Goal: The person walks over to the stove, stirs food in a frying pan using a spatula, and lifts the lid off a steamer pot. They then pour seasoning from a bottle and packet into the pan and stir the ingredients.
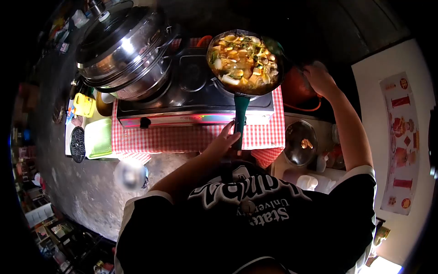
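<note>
A frying pan [279,78] filled with a soupy stew [244,64] of yellow, white and green pieces sits on the right side of a gas stove [191,107]. Its green handle [241,112] points toward my body. Beside that handle is my left hand [226,140], fingers apart and stretched toward the stove front, the lower ones at the handle's edge. Out to the right, my right hand [319,76] is curled above a red gas cylinder [295,86]. Whatever lies in its fingers is lost in the dark.
A large lidded steel pot [125,64] stands on the stove's left side. Red checked cloth [182,140] covers the table beneath. At left are a green tray [99,138] and a yellow container [84,105]. A round lid [301,141] lies at right, near an orange hose [303,108].
</note>
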Available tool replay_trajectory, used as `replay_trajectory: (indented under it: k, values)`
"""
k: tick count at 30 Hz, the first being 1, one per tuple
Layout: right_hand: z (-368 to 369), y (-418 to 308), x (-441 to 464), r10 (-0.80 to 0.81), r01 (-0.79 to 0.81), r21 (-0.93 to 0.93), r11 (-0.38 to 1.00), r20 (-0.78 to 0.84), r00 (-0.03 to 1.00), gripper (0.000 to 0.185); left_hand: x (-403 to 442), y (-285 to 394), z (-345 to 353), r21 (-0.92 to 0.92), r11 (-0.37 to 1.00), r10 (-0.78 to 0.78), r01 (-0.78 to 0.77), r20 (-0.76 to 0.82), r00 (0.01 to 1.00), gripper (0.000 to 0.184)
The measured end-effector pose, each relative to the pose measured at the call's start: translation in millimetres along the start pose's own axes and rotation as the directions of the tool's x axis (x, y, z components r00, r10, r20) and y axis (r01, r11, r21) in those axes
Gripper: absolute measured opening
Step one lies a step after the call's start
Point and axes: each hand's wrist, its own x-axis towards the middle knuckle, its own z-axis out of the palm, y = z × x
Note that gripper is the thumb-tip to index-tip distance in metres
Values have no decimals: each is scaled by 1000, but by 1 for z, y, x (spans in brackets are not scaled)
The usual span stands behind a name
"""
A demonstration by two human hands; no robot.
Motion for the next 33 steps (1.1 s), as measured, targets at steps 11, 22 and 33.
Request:
replay_trajectory:
  k: [11, 22, 33]
  values:
    - [62, 59, 6, -276, -647, 761, -37, 615, 739, 37, 6, 2, 14, 69, 997, -30, 34, -52, 998, 76]
    - [77, -15, 38, -197, -394, 902, 175, 424, 884, 18, -35, 9, -3, 347, 935, -25, 69, -129, 991, 58]
    - [25, -61, -4, -207, 149, 320, 936, 157, 966, 35, -56, 9, -32, 380, 925, 33, 1, -82, 996, 53]
